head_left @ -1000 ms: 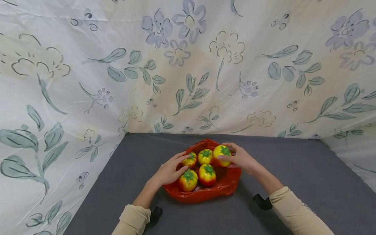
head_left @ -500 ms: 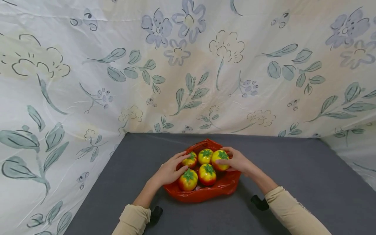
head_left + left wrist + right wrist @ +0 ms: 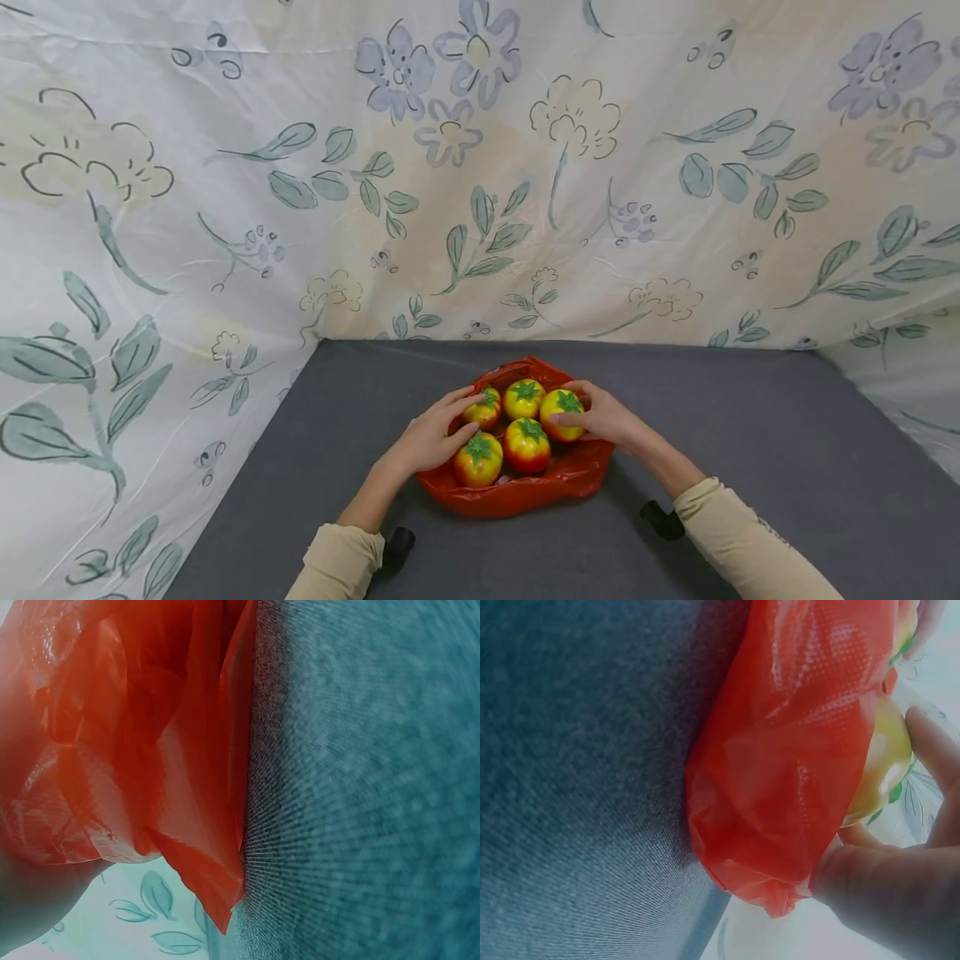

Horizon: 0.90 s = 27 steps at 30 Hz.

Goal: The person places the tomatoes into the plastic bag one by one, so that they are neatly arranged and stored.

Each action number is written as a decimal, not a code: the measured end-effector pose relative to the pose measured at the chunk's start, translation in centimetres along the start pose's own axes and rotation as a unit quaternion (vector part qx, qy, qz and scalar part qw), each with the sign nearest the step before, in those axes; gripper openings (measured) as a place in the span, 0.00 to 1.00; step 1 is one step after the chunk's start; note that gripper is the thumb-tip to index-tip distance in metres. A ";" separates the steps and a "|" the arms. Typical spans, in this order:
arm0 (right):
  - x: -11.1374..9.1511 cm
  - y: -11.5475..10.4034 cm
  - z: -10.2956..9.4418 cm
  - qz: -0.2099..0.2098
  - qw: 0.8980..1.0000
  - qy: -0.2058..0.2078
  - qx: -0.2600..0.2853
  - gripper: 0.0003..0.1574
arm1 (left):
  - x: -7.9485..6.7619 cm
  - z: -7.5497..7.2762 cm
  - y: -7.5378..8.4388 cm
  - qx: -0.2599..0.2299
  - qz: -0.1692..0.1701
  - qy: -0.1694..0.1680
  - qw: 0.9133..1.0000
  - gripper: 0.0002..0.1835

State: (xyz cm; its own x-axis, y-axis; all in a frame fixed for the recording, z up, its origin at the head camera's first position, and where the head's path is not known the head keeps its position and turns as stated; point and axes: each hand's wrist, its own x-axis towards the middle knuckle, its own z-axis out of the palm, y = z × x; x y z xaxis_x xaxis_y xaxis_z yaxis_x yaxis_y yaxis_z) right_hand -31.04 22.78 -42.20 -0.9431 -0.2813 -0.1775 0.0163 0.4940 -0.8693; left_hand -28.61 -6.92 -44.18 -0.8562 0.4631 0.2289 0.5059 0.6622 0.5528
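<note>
Several shiny yellow-and-red tomatoes with green star-shaped tops sit in an opened red plastic bag [image 3: 517, 498]. My right hand [image 3: 611, 414] grips the back-right tomato [image 3: 561, 407], thumb across its near side and fingers behind it; in the right wrist view this tomato [image 3: 885, 761] shows over the bag's edge between thumb and fingers. At the bag's left rim lies my left hand [image 3: 429, 435], its fingers stretched over the back-left tomato [image 3: 486, 408] and its thumb above the front-left tomato [image 3: 478, 460]. Crumpled red plastic [image 3: 150, 735] hides most of that hand in the left wrist view.
Two more tomatoes, one at the back middle [image 3: 523, 399] and one at the front middle [image 3: 527, 447], lie between the hands. The bag rests on a dark grey table [image 3: 375, 375]. A flower-printed cloth [image 3: 480, 208] rises behind and at both sides.
The right hand has lowered the tomato it holds and brought it slightly left, down among the others in the bag. The left hand stays almost where it was.
</note>
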 end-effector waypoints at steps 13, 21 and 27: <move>0.2 0.8 0.7 -0.014 0.996 0.004 -0.083 0.47 | 0.0 0.0 -0.1 0.003 0.003 -0.002 1.000 0.26; 0.0 0.7 0.8 -0.017 0.996 0.001 -0.082 0.48 | 0.0 -0.1 0.1 0.003 0.003 -0.001 1.000 0.25; -0.2 0.5 0.8 -0.024 0.995 -0.002 -0.100 0.48 | 0.0 -0.1 0.2 0.002 -0.002 -0.005 1.000 0.25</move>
State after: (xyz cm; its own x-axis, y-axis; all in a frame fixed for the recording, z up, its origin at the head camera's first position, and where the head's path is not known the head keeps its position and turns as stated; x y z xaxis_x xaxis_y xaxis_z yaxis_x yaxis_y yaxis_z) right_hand -30.62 22.41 -42.95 -0.9400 -0.3116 -0.1390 -0.0966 0.6338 -0.7674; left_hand -28.51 -6.91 -44.01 -0.8568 0.4672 0.2181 0.5033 0.6661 0.5505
